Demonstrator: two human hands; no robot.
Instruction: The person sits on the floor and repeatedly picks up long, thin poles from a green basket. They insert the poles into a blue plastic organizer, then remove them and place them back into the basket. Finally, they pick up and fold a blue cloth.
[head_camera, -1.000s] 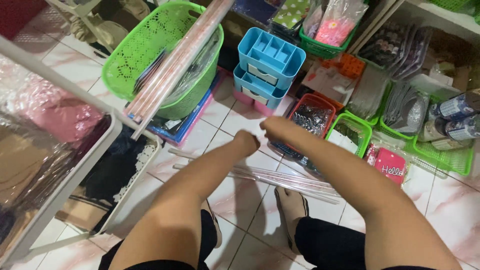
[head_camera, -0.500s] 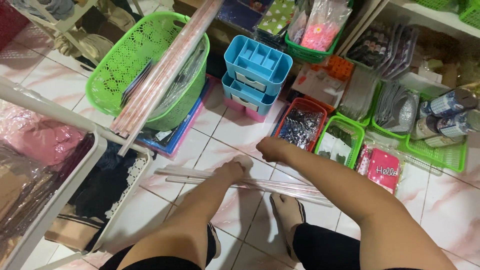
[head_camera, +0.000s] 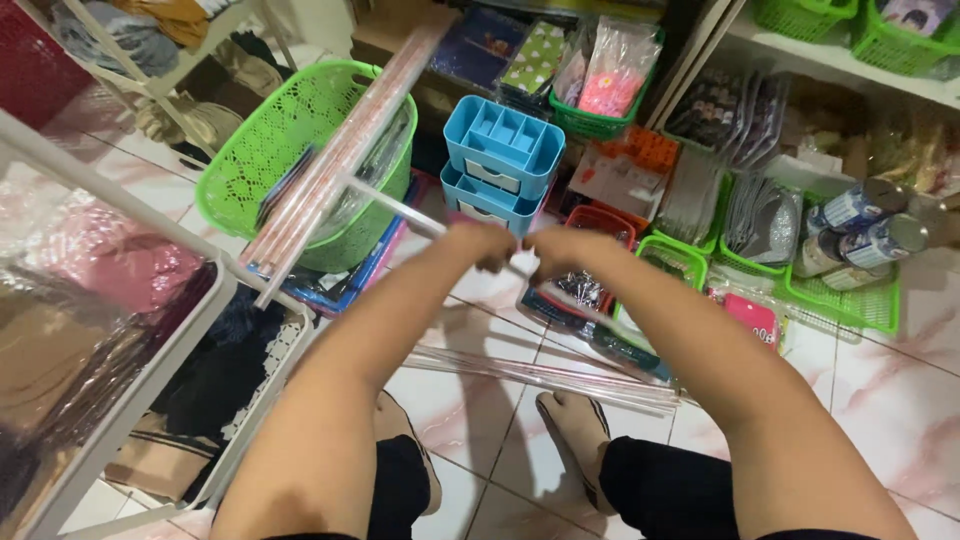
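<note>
1. Here, your left hand (head_camera: 480, 243) and your right hand (head_camera: 560, 250) sit close together in front of you, both clenched around one long clear plastic rod (head_camera: 400, 212), just this side of the blue drawer organiser (head_camera: 500, 160).

2. The rod's long axis runs on a slant: from your hands it rises up and to the left, its free end reaching toward the green basket (head_camera: 300, 160) that stands left of the organiser. On the other side it dips down and to the right past your right hand, though that stretch is thin and hard to follow.

3. Your left hand is the nearer one to the long free end; your right hand grips just beside it, the two fists nearly touching, so most of the rod's length hangs out to the left of both grips.

4. A bundle of pink tubes (head_camera: 340, 160) leans in the green basket, lying on much the same slant as your rod but apart from it.

5. More clear rods (head_camera: 540, 370) lie on the tiled floor (head_camera: 890, 400), well this side of the organiser and below your forearms, stretched almost level from left to right, just ahead of your feet. Neither hand touches them.
</note>
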